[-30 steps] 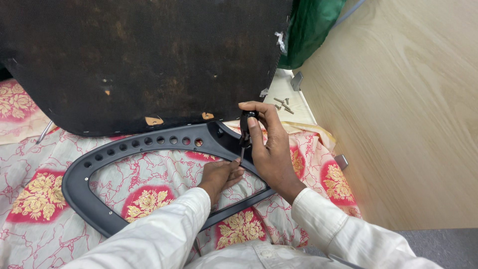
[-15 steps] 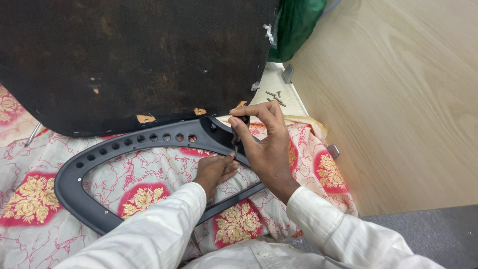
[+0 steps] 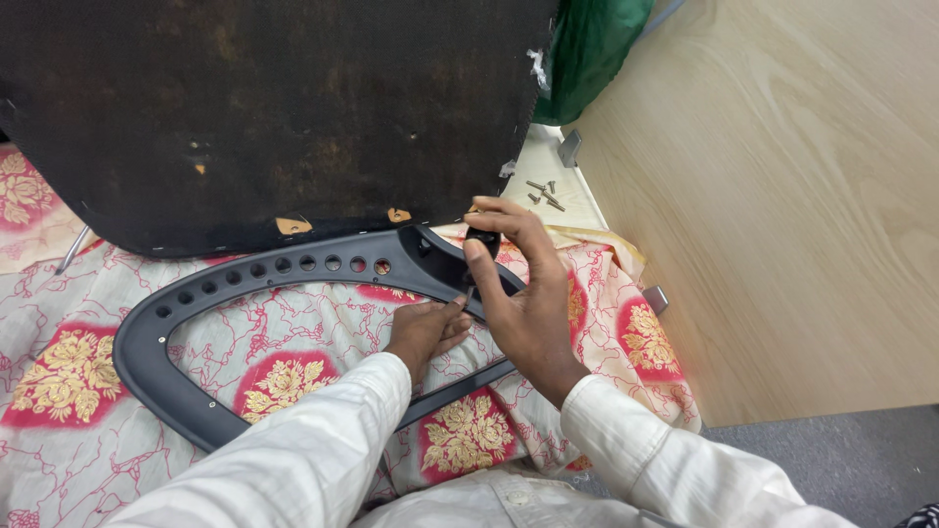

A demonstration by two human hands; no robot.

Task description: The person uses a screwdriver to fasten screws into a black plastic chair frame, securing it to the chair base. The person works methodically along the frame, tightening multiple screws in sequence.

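A dark grey plastic chair frame (image 3: 176, 381), loop-shaped with a row of holes along its top bar, lies on a floral cloth. My right hand (image 3: 523, 293) grips the black handle of a small screwdriver (image 3: 477, 256) held upright, its tip down on the frame's right bar. My left hand (image 3: 423, 330) rests on the same bar, fingertips touching the frame beside the screwdriver tip. Whatever the tip meets is hidden by my fingers.
A large dark board (image 3: 274, 117) leans just behind the frame. Several loose screws (image 3: 543, 193) lie on a pale surface behind my right hand. A light wooden panel (image 3: 782, 196) fills the right side. A green bag (image 3: 587, 49) sits at the back. The white-and-red floral cloth (image 3: 68, 372) covers the floor.
The view has shifted slightly. Both hands stay at the same spot on the frame, and my right hand's fingers have re-gripped the screwdriver handle.
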